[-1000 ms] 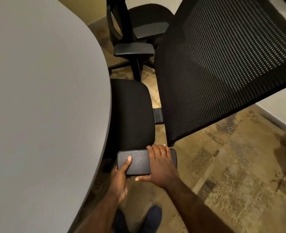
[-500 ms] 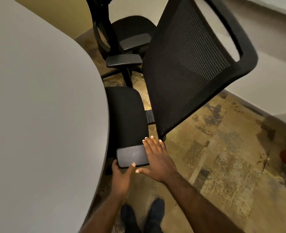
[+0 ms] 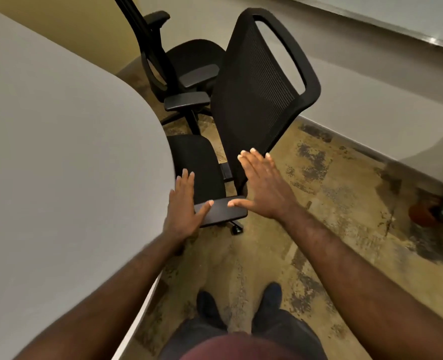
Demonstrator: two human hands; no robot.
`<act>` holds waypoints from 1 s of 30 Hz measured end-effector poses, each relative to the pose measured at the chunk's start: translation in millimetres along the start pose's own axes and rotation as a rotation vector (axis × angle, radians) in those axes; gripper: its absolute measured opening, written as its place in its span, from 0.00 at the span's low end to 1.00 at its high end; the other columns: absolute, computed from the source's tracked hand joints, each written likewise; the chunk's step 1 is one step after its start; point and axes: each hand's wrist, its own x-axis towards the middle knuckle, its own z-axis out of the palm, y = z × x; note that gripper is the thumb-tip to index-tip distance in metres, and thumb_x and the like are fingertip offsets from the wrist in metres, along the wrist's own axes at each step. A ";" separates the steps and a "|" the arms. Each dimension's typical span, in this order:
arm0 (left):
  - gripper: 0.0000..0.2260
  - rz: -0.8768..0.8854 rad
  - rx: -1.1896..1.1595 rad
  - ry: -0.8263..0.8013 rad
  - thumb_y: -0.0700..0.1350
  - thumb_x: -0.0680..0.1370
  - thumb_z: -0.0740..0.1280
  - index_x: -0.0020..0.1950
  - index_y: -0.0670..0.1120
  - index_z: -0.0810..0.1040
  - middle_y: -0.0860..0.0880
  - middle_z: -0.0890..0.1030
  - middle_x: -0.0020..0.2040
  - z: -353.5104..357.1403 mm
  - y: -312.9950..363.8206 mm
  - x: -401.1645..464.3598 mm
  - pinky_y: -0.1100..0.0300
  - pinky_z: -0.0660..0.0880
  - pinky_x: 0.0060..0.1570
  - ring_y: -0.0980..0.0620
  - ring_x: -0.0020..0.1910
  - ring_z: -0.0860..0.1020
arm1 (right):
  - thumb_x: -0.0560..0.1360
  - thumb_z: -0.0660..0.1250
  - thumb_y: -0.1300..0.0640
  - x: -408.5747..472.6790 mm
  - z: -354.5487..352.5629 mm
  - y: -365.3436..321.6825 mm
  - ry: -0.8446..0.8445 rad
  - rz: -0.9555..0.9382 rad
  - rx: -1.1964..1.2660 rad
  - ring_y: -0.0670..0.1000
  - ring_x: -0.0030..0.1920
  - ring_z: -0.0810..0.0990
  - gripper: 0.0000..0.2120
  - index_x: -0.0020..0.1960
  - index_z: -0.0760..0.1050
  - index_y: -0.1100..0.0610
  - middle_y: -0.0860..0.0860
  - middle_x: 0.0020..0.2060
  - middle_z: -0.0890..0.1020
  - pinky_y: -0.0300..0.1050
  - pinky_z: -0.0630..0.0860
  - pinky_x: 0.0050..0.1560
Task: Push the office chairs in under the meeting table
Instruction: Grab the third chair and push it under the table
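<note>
Left hand (image 3: 182, 207): off the armrest (image 3: 221, 210) edge now, fingers straight.
Right hand (image 3: 263, 187): lifts clear, spread open.
View: pulls back, shoes (image 3: 211, 309) showing.

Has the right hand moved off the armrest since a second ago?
Yes. The right hand has lifted off the armrest and now hovers open toward the backrest side.

Black mesh office chair (image 3: 254, 100), seat partly under grey meeting table (image 3: 59, 165)
</note>
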 end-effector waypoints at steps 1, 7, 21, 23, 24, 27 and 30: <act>0.38 0.005 0.022 0.021 0.60 0.78 0.62 0.80 0.49 0.46 0.49 0.45 0.80 -5.9 7.8 2.7 0.42 0.49 0.76 0.48 0.79 0.45 | 0.68 0.55 0.24 -0.4 -9.4 6.1 0.026 -0.004 -0.002 0.55 0.78 0.47 0.53 0.78 0.50 0.61 0.56 0.77 0.56 0.57 0.44 0.76; 0.34 -0.017 0.038 0.146 0.59 0.79 0.60 0.79 0.49 0.49 0.48 0.48 0.80 -24.8 61.7 22.3 0.41 0.48 0.75 0.47 0.79 0.46 | 0.70 0.57 0.27 -0.4 -65.9 63.5 0.177 -0.119 -0.019 0.56 0.77 0.50 0.50 0.77 0.51 0.61 0.57 0.76 0.58 0.55 0.45 0.76; 0.38 -0.139 -0.042 0.362 0.65 0.76 0.62 0.78 0.47 0.54 0.46 0.59 0.78 4.9 215.8 121.3 0.38 0.57 0.73 0.45 0.77 0.55 | 0.77 0.62 0.56 70.2 -143.3 232.9 0.306 -0.323 0.084 0.56 0.77 0.53 0.32 0.77 0.54 0.60 0.58 0.76 0.59 0.51 0.48 0.76; 0.38 -0.146 -0.067 0.363 0.65 0.75 0.63 0.77 0.47 0.56 0.46 0.62 0.77 6.3 228.9 139.2 0.38 0.62 0.71 0.45 0.76 0.60 | 0.76 0.63 0.59 94.4 -146.7 245.8 0.316 -0.357 0.079 0.57 0.77 0.54 0.32 0.77 0.55 0.61 0.58 0.75 0.60 0.53 0.50 0.76; 0.38 -0.152 -0.074 0.363 0.65 0.74 0.64 0.77 0.47 0.56 0.46 0.62 0.77 8.0 233.6 149.1 0.39 0.63 0.70 0.46 0.75 0.61 | 0.75 0.63 0.61 108.3 -147.7 252.6 0.321 -0.373 0.072 0.57 0.76 0.55 0.32 0.76 0.55 0.61 0.58 0.75 0.60 0.53 0.50 0.76; 0.36 -0.151 -0.109 0.370 0.60 0.75 0.67 0.77 0.46 0.57 0.46 0.63 0.76 15.7 245.1 180.1 0.50 0.66 0.70 0.51 0.73 0.63 | 0.73 0.62 0.65 154.1 -147.5 274.6 0.323 -0.408 0.041 0.58 0.76 0.56 0.34 0.76 0.55 0.61 0.59 0.75 0.61 0.55 0.52 0.76; 0.31 -0.162 -0.139 0.405 0.55 0.77 0.68 0.74 0.45 0.62 0.46 0.69 0.72 22.3 250.3 213.3 0.65 0.64 0.57 0.62 0.60 0.63 | 0.72 0.63 0.66 199.9 -144.7 290.6 0.305 -0.453 0.010 0.58 0.76 0.56 0.35 0.76 0.55 0.60 0.58 0.75 0.60 0.55 0.52 0.76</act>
